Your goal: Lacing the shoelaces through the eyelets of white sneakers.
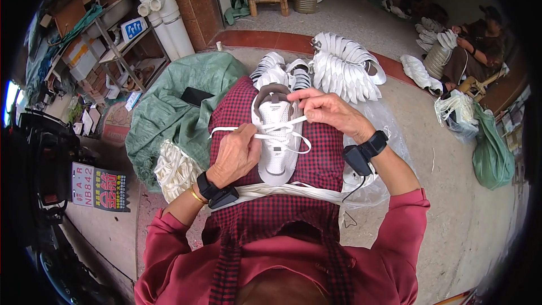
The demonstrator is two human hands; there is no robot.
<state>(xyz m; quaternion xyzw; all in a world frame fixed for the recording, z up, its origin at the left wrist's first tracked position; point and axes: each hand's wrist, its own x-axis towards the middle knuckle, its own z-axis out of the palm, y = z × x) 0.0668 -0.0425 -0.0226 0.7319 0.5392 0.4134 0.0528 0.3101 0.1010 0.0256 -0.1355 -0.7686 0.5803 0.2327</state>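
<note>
White sneaker upper with a white lace

It lies on the checked red lap, heel end pointing away, grey lining at the collar. The flat lace crosses the eyelets, its ends stretched to both sides.

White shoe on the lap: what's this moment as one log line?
left hand: pinching white lace | right hand: pulling lace | white shoe: on checked apron, partly laced

Both forearms come in from the near edge in red sleeves, bent inward over the lap. The left hand is curled, fingers pinched shut. The right hand lies farther out, palm down, its fingertips pinched together, pointing left.
</note>
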